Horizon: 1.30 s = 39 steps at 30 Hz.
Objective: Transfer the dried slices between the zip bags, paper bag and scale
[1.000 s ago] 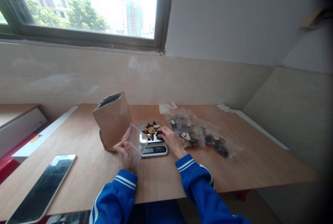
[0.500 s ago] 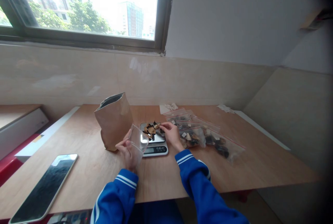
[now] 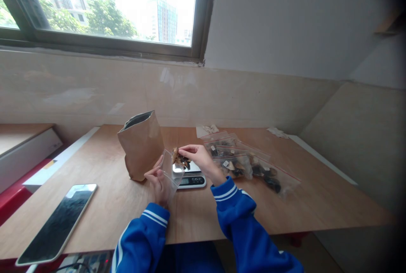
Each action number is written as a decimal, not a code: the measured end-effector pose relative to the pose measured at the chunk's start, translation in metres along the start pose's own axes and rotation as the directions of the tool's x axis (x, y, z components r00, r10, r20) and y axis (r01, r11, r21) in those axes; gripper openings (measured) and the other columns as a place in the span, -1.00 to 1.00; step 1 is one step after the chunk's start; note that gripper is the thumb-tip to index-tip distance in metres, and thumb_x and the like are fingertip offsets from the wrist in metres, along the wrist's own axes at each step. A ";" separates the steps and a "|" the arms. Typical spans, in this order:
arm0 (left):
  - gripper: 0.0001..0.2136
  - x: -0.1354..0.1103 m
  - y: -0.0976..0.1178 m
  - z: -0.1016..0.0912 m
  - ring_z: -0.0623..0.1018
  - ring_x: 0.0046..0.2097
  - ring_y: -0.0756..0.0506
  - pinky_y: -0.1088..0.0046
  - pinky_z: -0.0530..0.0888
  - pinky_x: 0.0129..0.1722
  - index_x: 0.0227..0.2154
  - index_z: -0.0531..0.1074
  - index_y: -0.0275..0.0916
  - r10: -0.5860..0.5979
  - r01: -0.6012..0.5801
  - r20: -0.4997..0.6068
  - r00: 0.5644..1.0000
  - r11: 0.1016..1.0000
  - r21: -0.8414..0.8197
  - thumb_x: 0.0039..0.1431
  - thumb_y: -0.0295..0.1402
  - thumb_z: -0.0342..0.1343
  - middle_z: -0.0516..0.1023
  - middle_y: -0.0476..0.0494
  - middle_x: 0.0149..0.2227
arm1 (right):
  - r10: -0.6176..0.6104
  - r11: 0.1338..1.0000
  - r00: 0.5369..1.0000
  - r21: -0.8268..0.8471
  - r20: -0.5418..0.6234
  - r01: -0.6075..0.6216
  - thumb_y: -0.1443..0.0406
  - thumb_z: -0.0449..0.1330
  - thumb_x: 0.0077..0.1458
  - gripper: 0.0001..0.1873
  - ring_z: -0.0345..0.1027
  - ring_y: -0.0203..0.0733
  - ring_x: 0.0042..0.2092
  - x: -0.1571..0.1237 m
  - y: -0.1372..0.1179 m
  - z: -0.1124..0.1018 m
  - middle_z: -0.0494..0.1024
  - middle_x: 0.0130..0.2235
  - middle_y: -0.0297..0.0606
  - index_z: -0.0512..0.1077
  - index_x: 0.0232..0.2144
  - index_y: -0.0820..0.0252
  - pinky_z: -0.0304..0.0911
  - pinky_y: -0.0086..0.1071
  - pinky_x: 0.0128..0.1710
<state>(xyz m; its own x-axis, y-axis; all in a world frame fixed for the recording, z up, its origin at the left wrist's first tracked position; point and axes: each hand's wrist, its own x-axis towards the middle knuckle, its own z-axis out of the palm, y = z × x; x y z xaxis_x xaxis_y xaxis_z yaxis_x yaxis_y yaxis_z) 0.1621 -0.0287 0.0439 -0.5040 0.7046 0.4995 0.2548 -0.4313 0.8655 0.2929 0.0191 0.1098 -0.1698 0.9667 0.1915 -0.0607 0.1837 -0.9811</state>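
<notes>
My left hand (image 3: 158,184) is closed on a clear zip bag (image 3: 171,176), its mouth up beside the scale. My right hand (image 3: 198,159) pinches a dried brown-and-black slice (image 3: 175,154), which looks like dried mushroom, just above the bag's opening. More dried slices (image 3: 186,164) show below my fingers, over the metal pan of a white digital kitchen scale (image 3: 193,181); the bag and my right hand partly cover them. Close behind my left hand, a brown paper bag (image 3: 142,144) stands upright with its top open.
Several filled zip bags (image 3: 236,165) of dried pieces lie overlapped right of the scale. A phone (image 3: 58,222) rests at the table's left front. Crumpled tissues (image 3: 210,129) lie along the wall. Below the table's front edge sits a power strip (image 3: 85,262).
My right hand has moved left from the scale pan, carrying a dried slice to the zip bag's mouth. My left hand keeps its hold on the bag. The view has shifted slightly.
</notes>
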 end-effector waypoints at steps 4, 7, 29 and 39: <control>-0.78 -0.001 -0.009 0.001 0.50 -0.03 -0.29 -0.12 0.44 -0.16 -0.29 0.08 -0.18 0.008 -0.009 -0.016 1.000 0.995 -0.097 0.23 -0.13 -0.17 0.45 -0.44 -0.07 | -0.066 0.951 0.990 -0.293 0.126 0.101 0.15 0.20 0.02 -0.71 0.47 -0.16 -0.29 -0.011 -0.020 0.014 0.62 -0.32 -0.20 0.57 -0.32 0.23 0.34 -0.34 -0.30; -0.76 0.000 -0.014 0.001 0.51 -0.05 -0.27 -0.09 0.46 -0.20 -0.29 0.10 -0.20 -0.008 0.006 -0.028 1.000 0.997 -0.073 0.22 -0.11 -0.16 0.46 -0.42 -0.07 | -0.088 0.939 0.956 -0.297 0.280 0.173 0.14 0.11 0.11 -0.68 0.46 -0.19 -0.24 -0.014 -0.025 0.012 0.60 -0.23 -0.23 0.53 -0.20 0.19 0.35 -0.37 -0.27; -0.86 0.003 -0.032 -0.004 0.50 -0.03 -0.29 -0.18 0.36 -0.07 -0.29 0.10 -0.22 0.077 -0.070 -0.110 0.991 0.996 0.060 0.26 -0.25 -0.16 0.47 -0.46 -0.11 | -0.211 0.314 0.958 -0.915 0.194 0.254 0.19 0.10 0.15 -0.72 0.24 0.01 -0.06 0.016 0.080 0.002 0.37 -0.03 -0.05 0.41 -0.12 0.18 0.18 -0.11 -0.04; -0.88 0.005 -0.024 -0.003 0.52 -0.09 -0.29 -0.15 0.44 -0.19 -0.31 0.11 -0.21 0.077 -0.076 -0.014 0.997 0.995 0.066 0.22 -0.27 -0.14 0.48 -0.46 -0.12 | -0.315 0.473 0.934 -0.825 0.169 0.309 0.27 0.16 0.12 -0.79 0.32 -0.11 -0.15 0.040 0.088 -0.014 0.45 -0.22 -0.14 0.43 -0.19 0.25 0.24 -0.29 -0.11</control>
<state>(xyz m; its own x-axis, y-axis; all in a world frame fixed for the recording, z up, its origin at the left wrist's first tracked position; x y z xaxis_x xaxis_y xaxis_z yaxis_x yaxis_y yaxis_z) 0.1512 -0.0165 0.0256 -0.4945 0.6613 0.5641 0.3461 -0.4456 0.8256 0.2946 0.0767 0.0311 -0.3061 0.8150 0.4921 0.7305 0.5325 -0.4275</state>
